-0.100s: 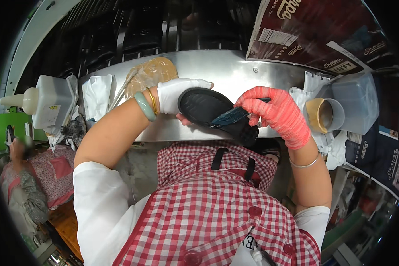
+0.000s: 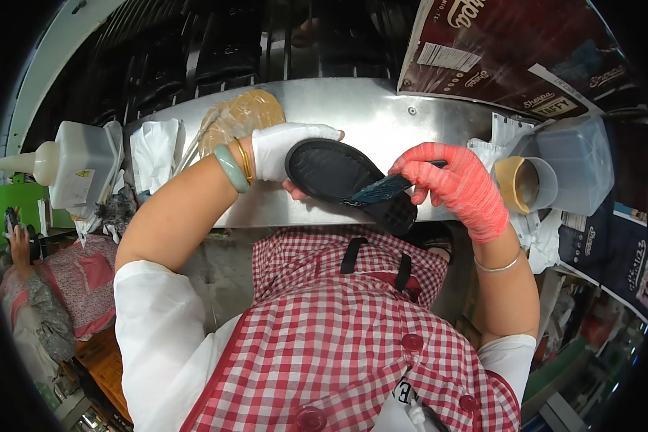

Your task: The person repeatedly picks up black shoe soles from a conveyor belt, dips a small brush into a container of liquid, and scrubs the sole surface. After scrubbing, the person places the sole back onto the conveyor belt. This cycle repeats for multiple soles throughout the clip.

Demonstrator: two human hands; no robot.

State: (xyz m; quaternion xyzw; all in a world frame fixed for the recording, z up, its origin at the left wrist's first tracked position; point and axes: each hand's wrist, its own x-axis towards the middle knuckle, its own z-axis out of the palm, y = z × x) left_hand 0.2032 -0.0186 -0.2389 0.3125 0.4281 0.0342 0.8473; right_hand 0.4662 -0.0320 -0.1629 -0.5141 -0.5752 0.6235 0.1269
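My left hand (image 2: 284, 150), in a white glove with bare fingertips, is closed on the far-left edge of a black shoe sole (image 2: 330, 170). The sole is tilted over the table's near edge, its hollow side facing up. A coral-pink glove covers my right hand (image 2: 455, 186), which pinches the handle of a dark blue brush (image 2: 383, 190). The brush's broad end lies against the middle of the sole, close to its near rim. Part of my left hand's fingers is hidden beneath the sole.
Beyond my left hand lies a tan plastic-wrapped piece (image 2: 259, 108) on the metal table (image 2: 367, 108). A white squeeze bottle (image 2: 86, 164) and white paper (image 2: 157, 155) stand left. Right are a cup (image 2: 529, 186), a clear bin (image 2: 579, 165) and maroon cartons (image 2: 511, 61). Another person (image 2: 61, 288) is at far left.
The sole and my left hand have shifted slightly left within the view. My right hand has drawn slightly to the right with the brush, which still touches the sole.
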